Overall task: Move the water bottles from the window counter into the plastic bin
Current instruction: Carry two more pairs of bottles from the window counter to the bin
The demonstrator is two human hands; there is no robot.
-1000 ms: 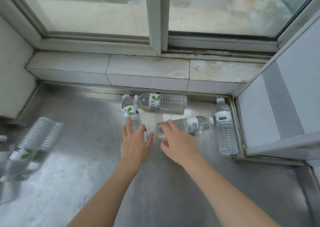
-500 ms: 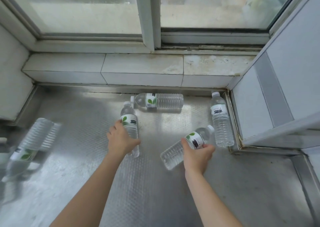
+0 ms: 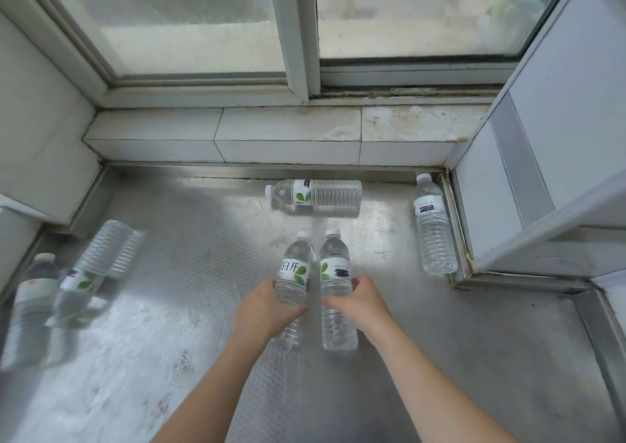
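Observation:
My left hand (image 3: 262, 310) grips a clear water bottle (image 3: 294, 270) with a green-leaf label, cap pointing away from me. Right beside it, my right hand (image 3: 364, 302) grips a second such bottle (image 3: 335, 273). The two bottles are side by side, close together, above the steel counter (image 3: 189, 273). A third bottle (image 3: 316, 194) lies on its side by the back ledge. A fourth bottle (image 3: 432, 224) lies along the counter's right edge. No plastic bin is in view.
At the left edge a bottle (image 3: 91, 270) and another bottle (image 3: 32, 307) show blurred, with mirror reflections beside them. A tiled ledge (image 3: 288, 137) and sliding window (image 3: 298, 36) bound the back. A grey cabinet (image 3: 542, 171) stands at the right.
Both hands went from reaching for bottles lying on the counter to gripping them, and have brought the two bottles together near the middle, caps pointing away.

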